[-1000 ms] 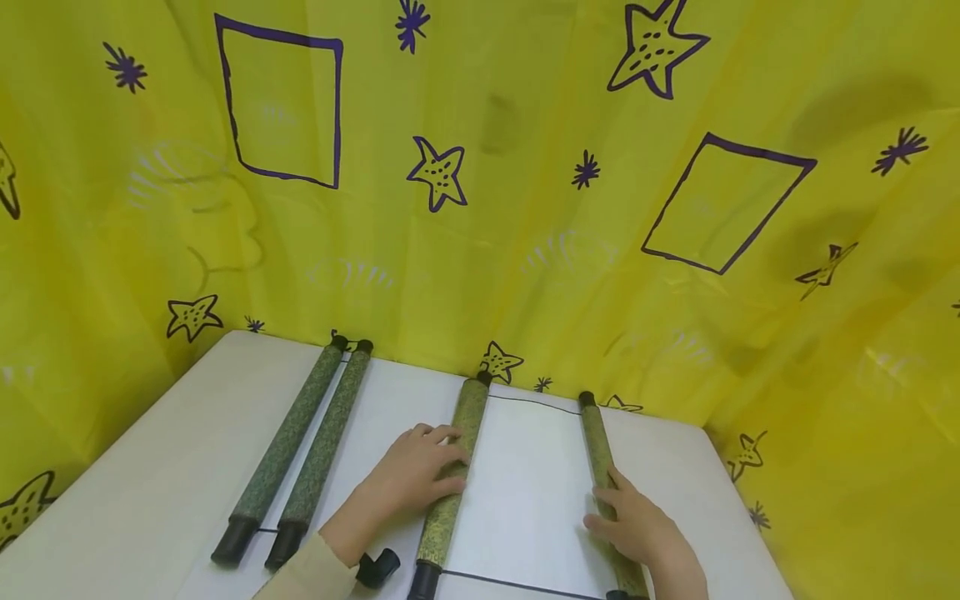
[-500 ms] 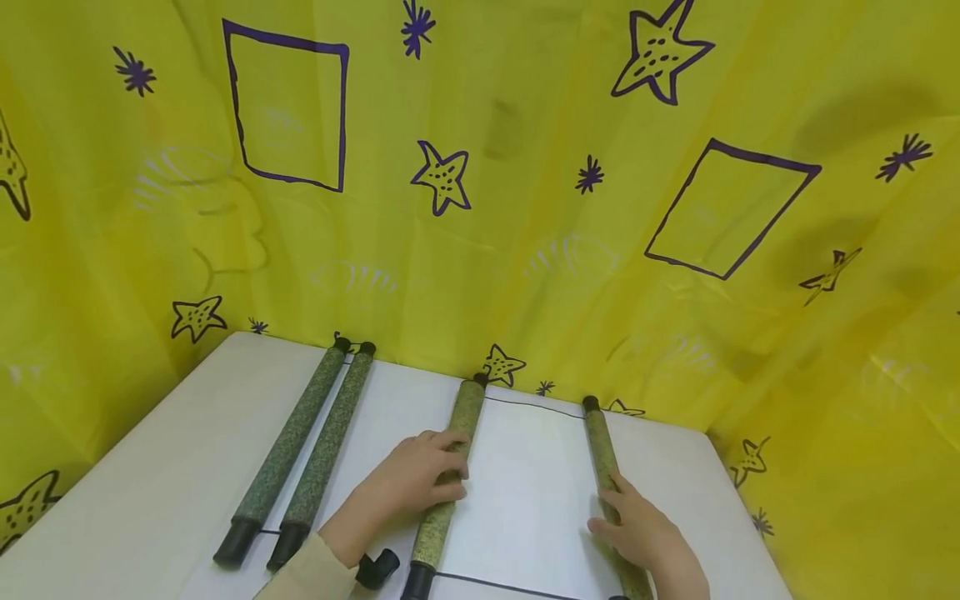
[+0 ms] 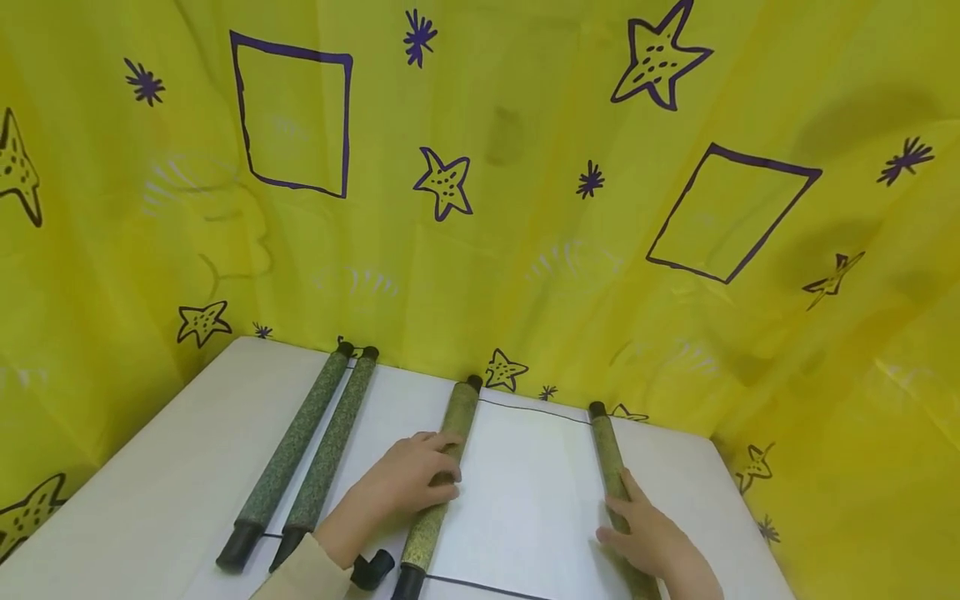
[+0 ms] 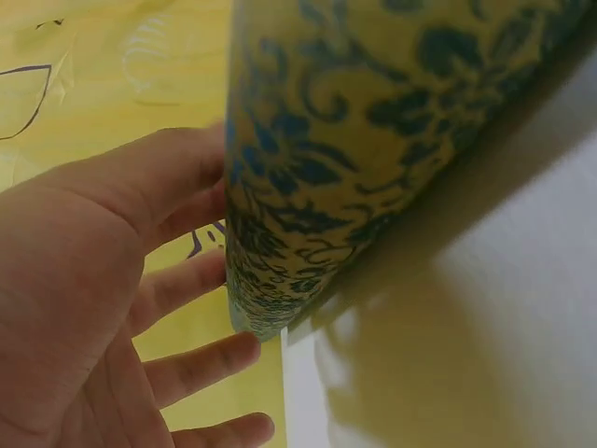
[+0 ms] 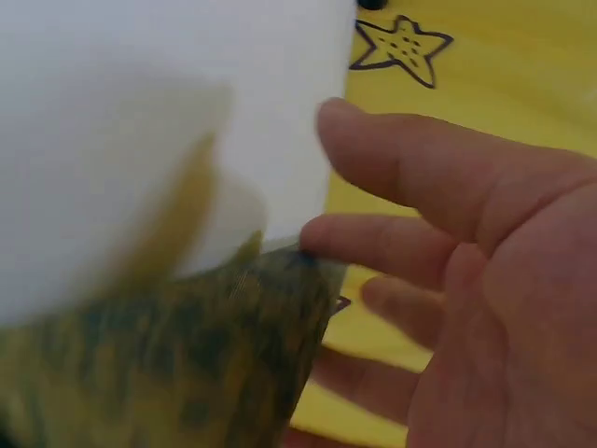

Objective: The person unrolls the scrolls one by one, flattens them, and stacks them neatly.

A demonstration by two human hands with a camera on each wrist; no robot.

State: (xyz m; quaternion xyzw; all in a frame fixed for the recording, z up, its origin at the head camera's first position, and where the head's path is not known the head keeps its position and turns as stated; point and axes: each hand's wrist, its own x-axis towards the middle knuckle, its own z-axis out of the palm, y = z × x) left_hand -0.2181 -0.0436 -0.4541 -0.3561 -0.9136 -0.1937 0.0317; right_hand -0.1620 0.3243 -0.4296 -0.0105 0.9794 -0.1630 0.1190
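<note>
A scroll lies partly unrolled on the table, with white sheet point(image 3: 525, 492) between its left roll point(image 3: 423, 542) and right roll point(image 3: 606, 446). Both rolls have gold-green patterned covering and dark knobs; the left wrist view shows blue flowers on the left roll point(image 4: 373, 121). My left hand point(image 3: 408, 479) lies across the left roll, its fingers fairly straight against it in the left wrist view. My right hand point(image 3: 648, 529) touches the right roll with extended fingers, the thumb standing off the right roll point(image 5: 168, 373) in the right wrist view.
A second pair of green patterned rolls point(image 3: 292, 446) with black ends lies close together on the left. A small black curved object point(image 3: 372, 570) sits by my left sleeve point(image 3: 306, 571). Yellow cloth point(image 3: 495, 250) with drawn stars hangs behind the white table point(image 3: 202, 433).
The left roll has shifted left under my left hand, and the right roll slightly right with my right hand. The white stretch between them is wider. The left pair of rolls stays put.
</note>
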